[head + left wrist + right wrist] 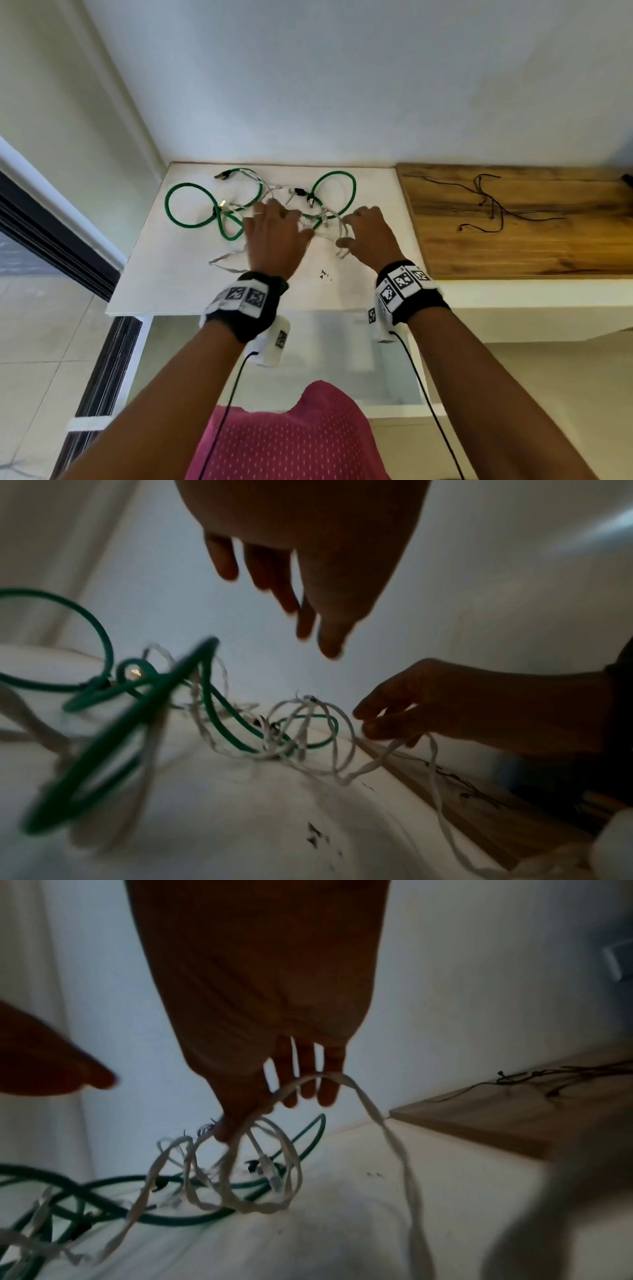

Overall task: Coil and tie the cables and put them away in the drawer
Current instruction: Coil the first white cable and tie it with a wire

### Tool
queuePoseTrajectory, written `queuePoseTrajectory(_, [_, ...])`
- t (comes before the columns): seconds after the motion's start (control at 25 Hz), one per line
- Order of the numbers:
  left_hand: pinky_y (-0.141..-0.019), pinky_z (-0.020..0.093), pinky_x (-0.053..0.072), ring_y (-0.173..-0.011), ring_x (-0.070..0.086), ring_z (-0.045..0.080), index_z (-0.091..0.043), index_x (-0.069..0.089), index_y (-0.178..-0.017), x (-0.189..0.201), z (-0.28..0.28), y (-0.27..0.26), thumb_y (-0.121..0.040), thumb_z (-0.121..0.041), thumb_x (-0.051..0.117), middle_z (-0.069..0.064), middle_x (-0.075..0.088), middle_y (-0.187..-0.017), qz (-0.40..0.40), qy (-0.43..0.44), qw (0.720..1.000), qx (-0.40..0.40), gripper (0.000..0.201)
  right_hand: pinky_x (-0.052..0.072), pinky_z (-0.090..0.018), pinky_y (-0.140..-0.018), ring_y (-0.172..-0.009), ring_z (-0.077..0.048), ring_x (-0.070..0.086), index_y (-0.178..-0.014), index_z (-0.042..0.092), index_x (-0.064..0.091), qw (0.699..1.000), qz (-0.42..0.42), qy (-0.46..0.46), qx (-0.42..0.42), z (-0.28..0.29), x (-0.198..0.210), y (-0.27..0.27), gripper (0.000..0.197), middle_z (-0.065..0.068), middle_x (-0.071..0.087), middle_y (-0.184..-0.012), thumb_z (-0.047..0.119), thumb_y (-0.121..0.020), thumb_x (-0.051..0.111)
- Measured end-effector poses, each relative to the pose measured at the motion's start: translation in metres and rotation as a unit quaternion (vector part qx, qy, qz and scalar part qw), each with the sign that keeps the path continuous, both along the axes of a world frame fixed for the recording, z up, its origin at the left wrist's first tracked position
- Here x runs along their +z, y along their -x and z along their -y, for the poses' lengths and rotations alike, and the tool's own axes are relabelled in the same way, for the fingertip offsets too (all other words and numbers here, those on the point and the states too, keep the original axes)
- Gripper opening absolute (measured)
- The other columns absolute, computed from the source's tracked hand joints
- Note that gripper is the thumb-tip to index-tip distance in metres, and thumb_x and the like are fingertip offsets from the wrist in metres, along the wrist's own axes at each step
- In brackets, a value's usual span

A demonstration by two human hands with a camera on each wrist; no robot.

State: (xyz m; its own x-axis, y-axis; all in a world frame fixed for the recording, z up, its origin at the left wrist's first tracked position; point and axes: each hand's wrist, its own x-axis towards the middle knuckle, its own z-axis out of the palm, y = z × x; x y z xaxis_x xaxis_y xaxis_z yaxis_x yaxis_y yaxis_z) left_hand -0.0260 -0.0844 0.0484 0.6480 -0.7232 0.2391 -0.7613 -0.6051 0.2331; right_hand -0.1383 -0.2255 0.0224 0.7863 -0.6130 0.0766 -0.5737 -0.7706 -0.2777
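A green cable [178, 209] lies in loose loops across the white table top [164, 274], tangled with a flat white cable [226, 257]. My right hand [368, 236] pinches the white cable [342, 1079] between thumb and fingers, with loops [260, 1177] hanging below it. My left hand [274, 236] hovers over the tangle with straight fingers [329, 631] and holds nothing. In the left wrist view the green cable [103, 745] runs blurred beneath that hand, and the right hand [428, 707] grips the white strand [387, 756].
A wooden top [513, 222] with a thin black cord [493, 209] on it adjoins the table on the right. An open drawer [342, 342] sits under the table's front edge, below my wrists. The wall stands right behind the table.
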Motion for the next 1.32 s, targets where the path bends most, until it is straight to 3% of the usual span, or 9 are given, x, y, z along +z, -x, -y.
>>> queuePoseTrajectory(0.16, [-0.109,0.057,0.013,-0.128,0.04,0.03,-0.019,0.06,-0.114,-0.028,0.03,0.009,-0.09,-0.049,0.053,0.009,0.059,-0.121,-0.141,-0.182,0.973,0.016,0.04,0.044,-0.033,-0.071,-0.096,-0.032,0.06,-0.111,0.006,0.058,0.992,-0.093,-0.061,-0.058,-0.01,-0.009,0.004,0.066,-0.014,0.063,-0.103,0.062,-0.076,0.065])
queuePoseTrajectory(0.4, [-0.082,0.035,0.047,-0.096,0.062,0.03,-0.011,0.07,-0.094,-0.04,0.015,-0.028,-0.089,-0.026,0.056,0.011,0.07,-0.098,-0.282,0.08,0.951,0.095,0.021,0.039,-0.023,-0.054,-0.048,-0.004,0.048,-0.057,0.026,0.062,0.973,-0.056,-0.225,0.007,0.008,0.02,0.035,0.031,0.008,0.053,-0.051,0.041,-0.081,0.072])
queuePoseTrajectory(0.56, [-0.073,0.041,0.059,-0.068,0.069,0.028,-0.017,0.065,-0.059,-0.03,-0.009,-0.062,-0.081,-0.024,0.064,0.002,0.071,-0.062,-0.419,0.29,0.831,0.223,0.023,0.047,-0.028,-0.073,-0.076,-0.014,0.06,-0.081,0.016,0.066,0.987,0.007,-0.137,-0.081,0.04,0.05,0.065,0.019,0.007,0.066,-0.08,0.005,-0.091,0.054])
queuePoseTrajectory(0.68, [-0.062,0.033,0.058,-0.049,0.064,0.018,-0.01,0.061,-0.059,-0.024,-0.017,-0.065,-0.085,-0.009,0.067,-0.003,0.063,-0.044,-0.48,0.333,0.777,0.236,0.027,0.038,-0.025,-0.065,-0.078,-0.023,0.055,-0.08,0.014,0.055,0.971,0.12,-0.096,-0.182,0.048,0.056,0.075,0.021,0.0,0.057,-0.08,0.01,-0.097,0.045])
queuePoseTrajectory(0.88, [-0.075,0.049,0.058,-0.075,0.069,0.036,-0.004,0.064,-0.076,-0.027,-0.019,-0.055,-0.074,-0.008,0.07,0.021,0.07,-0.081,-0.49,0.257,0.806,0.21,0.007,0.04,-0.034,-0.06,-0.054,-0.009,0.046,-0.074,0.016,0.056,0.724,0.533,-0.369,-0.235,0.039,0.094,0.076,0.031,0.005,0.051,-0.059,0.024,-0.101,0.043])
queuePoseTrajectory(1.0, [-0.092,0.044,0.051,-0.103,0.062,0.037,-0.008,0.065,-0.101,-0.026,-0.014,-0.047,-0.077,-0.02,0.072,0.018,0.068,-0.106,-0.393,0.142,0.891,0.177,0.028,0.046,-0.041,-0.066,-0.055,-0.006,0.05,-0.073,0.018,0.059,0.736,0.537,-0.361,-0.2,0.038,0.105,0.082,0.033,0.007,0.054,-0.059,0.024,-0.101,0.043])
queuePoseTrajectory(1.12, [-0.088,0.029,0.046,-0.103,0.061,0.026,-0.007,0.067,-0.106,0.0,-0.009,-0.023,-0.086,-0.026,0.067,0.011,0.069,-0.107,-0.323,0.158,0.93,0.072,0.028,0.052,-0.044,-0.07,-0.054,-0.007,0.054,-0.076,0.015,0.06,0.691,0.536,-0.449,-0.181,0.026,0.102,0.089,0.033,0.007,0.057,-0.055,0.018,-0.102,0.041])
queuePoseTrajectory(1.24, [-0.091,0.026,0.046,-0.094,0.062,0.012,-0.016,0.069,-0.105,0.025,-0.007,0.011,-0.092,-0.029,0.062,0.003,0.069,-0.112,-0.402,0.093,0.901,-0.132,0.02,0.057,-0.055,-0.071,-0.067,-0.019,0.059,-0.083,0.008,0.057,0.639,0.55,-0.511,-0.168,0.009,0.105,0.085,0.025,0.0,0.059,-0.062,0.013,-0.102,0.041])
queuePoseTrajectory(1.32, [-0.087,0.029,0.053,-0.088,0.067,0.011,-0.017,0.061,-0.114,0.035,-0.018,0.035,-0.093,-0.014,0.059,0.006,0.07,-0.106,-0.561,0.026,0.803,-0.198,0.021,0.055,-0.06,-0.074,-0.071,-0.022,0.063,-0.085,0.005,0.056,0.582,0.59,-0.533,-0.172,0.01,0.113,0.082,0.02,-0.003,0.062,-0.064,0.011,-0.1,0.044])
